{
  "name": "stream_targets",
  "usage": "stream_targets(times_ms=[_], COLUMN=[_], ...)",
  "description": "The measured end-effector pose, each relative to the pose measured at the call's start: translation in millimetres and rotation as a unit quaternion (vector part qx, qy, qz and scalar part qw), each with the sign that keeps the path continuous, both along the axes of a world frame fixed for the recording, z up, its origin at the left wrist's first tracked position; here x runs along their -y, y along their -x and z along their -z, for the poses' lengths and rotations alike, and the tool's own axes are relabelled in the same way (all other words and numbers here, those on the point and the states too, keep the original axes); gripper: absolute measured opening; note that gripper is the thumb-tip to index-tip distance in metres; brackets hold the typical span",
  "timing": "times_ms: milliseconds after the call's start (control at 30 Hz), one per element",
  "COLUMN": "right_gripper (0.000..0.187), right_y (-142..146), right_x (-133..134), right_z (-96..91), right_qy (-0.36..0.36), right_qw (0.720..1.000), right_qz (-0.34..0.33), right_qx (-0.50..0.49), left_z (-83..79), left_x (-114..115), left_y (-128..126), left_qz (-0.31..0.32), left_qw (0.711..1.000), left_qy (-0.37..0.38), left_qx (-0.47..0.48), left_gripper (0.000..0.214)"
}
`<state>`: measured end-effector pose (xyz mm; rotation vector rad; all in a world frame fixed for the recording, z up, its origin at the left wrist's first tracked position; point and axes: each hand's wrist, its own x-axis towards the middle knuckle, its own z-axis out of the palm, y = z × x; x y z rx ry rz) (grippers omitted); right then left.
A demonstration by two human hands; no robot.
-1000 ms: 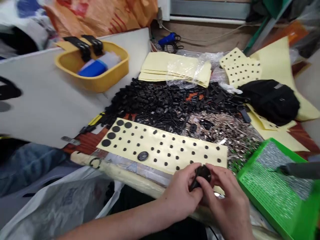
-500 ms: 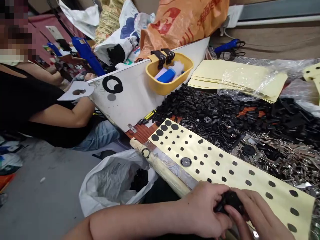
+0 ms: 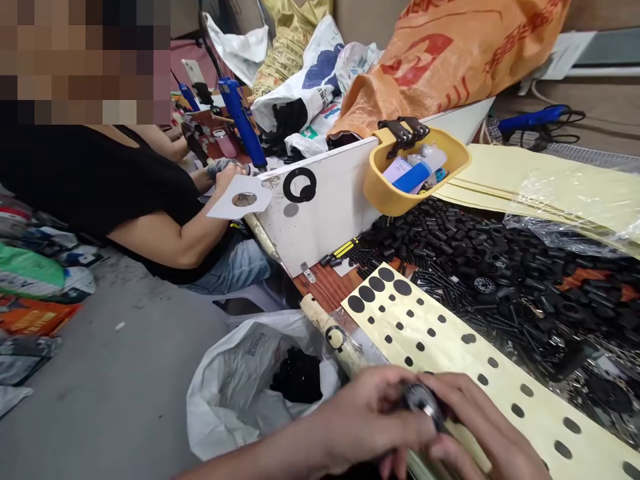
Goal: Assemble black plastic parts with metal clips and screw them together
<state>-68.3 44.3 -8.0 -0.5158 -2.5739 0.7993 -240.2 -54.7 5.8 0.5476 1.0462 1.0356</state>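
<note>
The left hand (image 3: 380,413) and the right hand (image 3: 485,427) are coming together at the near edge of the desk (image 3: 330,283). Both are gripping a dark round part (image 3: 423,403) between them, with fingers on each side. Blur is hiding its small bits. The part is sitting up in the fingers, over the near edge of the yellow sheet (image 3: 450,360).

A slip could be the main trouble, because the part is looking small and the fingers are covering much of it. If it is falling left, it could be landing in the white bag (image 3: 210,393). If it is rolling far, it could be getting lost in the black heap (image 3: 450,247), where lots of dark bits are lying. A bumping wrist could be pushing the sheet crooked.

The white bag is standing open at the near left, and black bits (image 3: 297,377) are lying inside. The yellow tub (image 3: 387,197) is hanging on the far white board (image 3: 330,227) by dark clips (image 3: 403,133). It is holding a blue thing (image 3: 411,179) and some pale paper (image 3: 395,170). Farther back, an orange bag (image 3: 390,93) is leaning; what it is holding is not showing.
</note>
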Motion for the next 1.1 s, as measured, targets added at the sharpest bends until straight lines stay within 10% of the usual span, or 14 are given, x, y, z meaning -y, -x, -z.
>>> stream_targets(times_ms=[133, 233, 467, 667, 1100], right_gripper=[0.027, 0.029, 0.025, 0.017, 0.015], right_y=[79.4, 130.3, 166.2, 164.5, 159.2], right_x=[-4.7, -0.5, 15.2, 3.7, 0.4], right_z=[-11.4, -2.9, 12.9, 16.8, 18.0], right_qy=[0.066, 0.018, -0.016, 0.064, 0.224], right_qw=[0.991, 0.963, 0.940, 0.935, 0.910], right_qz=[0.117, 0.210, 0.261, 0.287, 0.320], right_qx=[0.017, 0.166, 0.219, 0.199, 0.141], left_z=[-5.0, -6.6, -12.1, -12.5, -11.9], left_x=[-2.5, -25.5, -64.2, -53.9, -48.1], left_y=[59.9, 100.8, 145.7, 152.1, 144.3], left_qz=[-0.136, -0.110, 0.132, 0.290, 0.248], left_qw=[0.965, 0.891, 0.841, 0.712, 0.713], left_qy=[-0.015, -0.055, -0.141, -0.159, -0.133], left_qx=[-0.225, -0.438, -0.505, -0.619, -0.642], left_gripper=[0.035, 0.035, 0.037, 0.055, 0.043])
